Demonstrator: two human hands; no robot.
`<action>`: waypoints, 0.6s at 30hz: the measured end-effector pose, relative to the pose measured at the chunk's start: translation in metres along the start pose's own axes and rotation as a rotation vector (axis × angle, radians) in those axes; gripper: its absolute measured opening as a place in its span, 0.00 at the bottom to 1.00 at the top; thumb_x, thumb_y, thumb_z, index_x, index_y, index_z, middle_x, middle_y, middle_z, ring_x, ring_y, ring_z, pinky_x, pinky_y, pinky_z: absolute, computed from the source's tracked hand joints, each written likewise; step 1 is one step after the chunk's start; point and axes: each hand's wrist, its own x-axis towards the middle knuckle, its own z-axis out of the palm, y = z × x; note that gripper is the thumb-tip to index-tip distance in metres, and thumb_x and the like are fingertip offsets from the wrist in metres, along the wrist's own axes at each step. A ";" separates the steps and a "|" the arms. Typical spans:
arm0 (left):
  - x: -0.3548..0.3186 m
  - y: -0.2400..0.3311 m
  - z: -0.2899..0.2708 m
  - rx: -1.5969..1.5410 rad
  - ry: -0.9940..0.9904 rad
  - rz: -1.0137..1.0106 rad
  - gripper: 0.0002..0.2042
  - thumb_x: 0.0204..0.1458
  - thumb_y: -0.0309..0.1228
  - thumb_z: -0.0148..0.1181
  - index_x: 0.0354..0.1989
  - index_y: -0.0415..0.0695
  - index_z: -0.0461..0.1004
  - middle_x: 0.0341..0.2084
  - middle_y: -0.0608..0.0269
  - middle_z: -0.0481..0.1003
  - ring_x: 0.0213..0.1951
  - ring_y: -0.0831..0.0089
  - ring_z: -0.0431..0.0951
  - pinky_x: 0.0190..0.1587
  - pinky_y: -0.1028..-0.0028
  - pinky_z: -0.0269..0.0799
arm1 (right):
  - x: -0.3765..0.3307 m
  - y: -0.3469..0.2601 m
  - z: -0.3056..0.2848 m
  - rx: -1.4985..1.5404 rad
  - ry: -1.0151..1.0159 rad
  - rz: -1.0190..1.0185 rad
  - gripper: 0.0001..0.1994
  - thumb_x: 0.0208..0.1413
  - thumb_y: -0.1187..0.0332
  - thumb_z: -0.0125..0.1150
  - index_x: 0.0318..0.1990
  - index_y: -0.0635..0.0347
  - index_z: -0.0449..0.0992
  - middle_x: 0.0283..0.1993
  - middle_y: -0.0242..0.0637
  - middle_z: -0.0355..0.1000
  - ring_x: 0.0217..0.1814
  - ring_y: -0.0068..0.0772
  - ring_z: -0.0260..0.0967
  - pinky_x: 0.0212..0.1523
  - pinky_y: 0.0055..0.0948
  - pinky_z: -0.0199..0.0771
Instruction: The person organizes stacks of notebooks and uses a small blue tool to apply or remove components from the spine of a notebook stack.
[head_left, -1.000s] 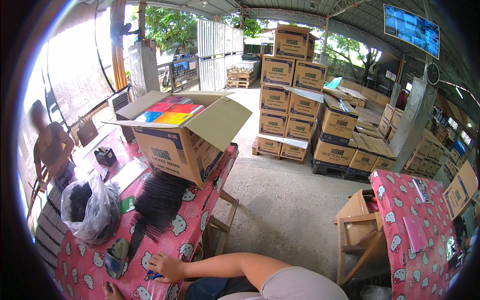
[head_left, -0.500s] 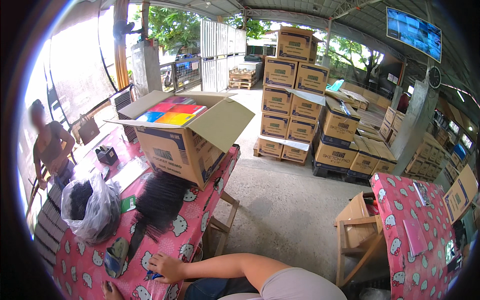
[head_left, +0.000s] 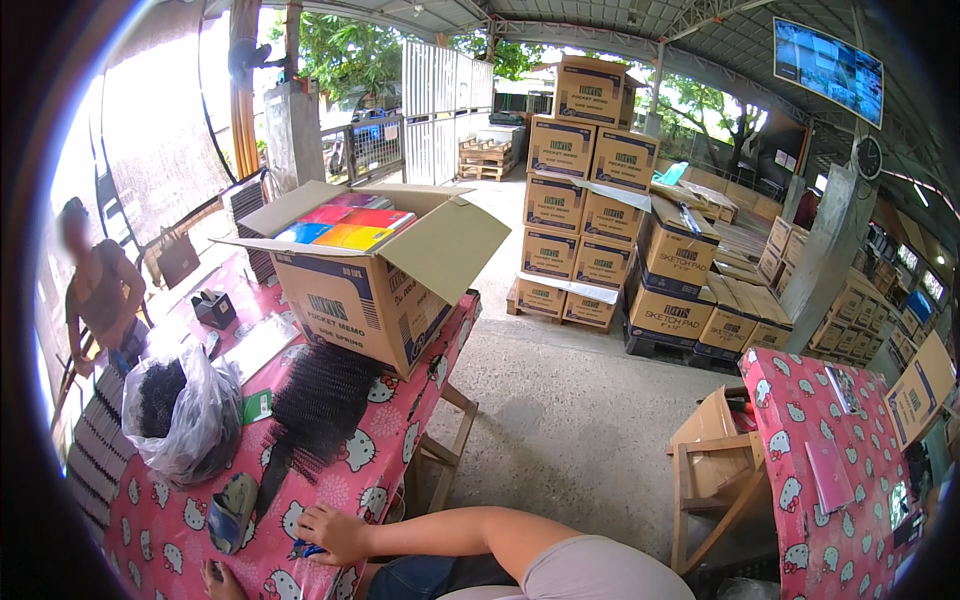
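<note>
- Fingers of the right hand [head_left: 335, 533] curl down around a small blue tool [head_left: 309, 550], grasping it low against the pink tablecloth [head_left: 175, 525]; too much is covered to tell the tool's kind.
- Left hand [head_left: 225, 585] lies to the left of those fingers, cut off by the lower rim; something dark shows at its fingertips, and whether they grip it cannot be told.
- Rounded blue-and-tan object [head_left: 232, 513] sits just ahead of the left fingertips, apart from both hands.
- Black spiral coils [head_left: 320, 405] lie in a loose pile ahead of the right fingers, near the base of an open carton [head_left: 345, 315].
- Colourful notebooks [head_left: 345, 225] fill part of that carton, which stands well ahead of the fingers with its flaps spread.
- Clear plastic bag [head_left: 212, 435], with more black coils inside, stands ahead of the left fingers, past the rounded object; a green card [head_left: 257, 407] lies just beside its right side.
- Black holder [head_left: 212, 309] and white sheet [head_left: 262, 350] lie farther ahead of the fingers, left of the carton.
- Another person [head_left: 105, 290] stands across the table, well apart from the fingers.
- Pink notebook [head_left: 828, 475] rests on a second table [head_left: 815, 400], well to the fingers' right.
</note>
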 end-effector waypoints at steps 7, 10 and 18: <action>-0.002 0.006 -0.005 -0.030 -0.014 -0.006 0.21 0.54 0.40 0.51 0.51 0.39 0.70 0.54 0.56 0.68 0.55 0.57 0.68 0.58 0.56 0.54 | 0.002 -0.004 -0.009 0.055 -0.087 0.048 0.25 0.44 0.57 0.62 0.47 0.64 0.66 0.49 0.46 0.62 0.54 0.46 0.58 0.57 0.42 0.55; -0.001 0.004 -0.007 -0.091 -0.025 -0.004 0.20 0.54 0.40 0.51 0.51 0.39 0.70 0.53 0.55 0.69 0.54 0.57 0.69 0.58 0.56 0.54 | 0.002 -0.005 -0.009 0.042 -0.069 0.034 0.25 0.45 0.56 0.61 0.47 0.64 0.66 0.48 0.46 0.62 0.54 0.46 0.58 0.57 0.42 0.55; -0.001 0.004 0.000 -0.051 0.013 0.003 0.20 0.53 0.38 0.52 0.51 0.39 0.70 0.51 0.53 0.70 0.54 0.57 0.69 0.58 0.58 0.55 | 0.000 0.001 0.001 -0.007 -0.035 0.008 0.27 0.44 0.54 0.60 0.48 0.64 0.66 0.47 0.47 0.64 0.53 0.45 0.60 0.56 0.42 0.56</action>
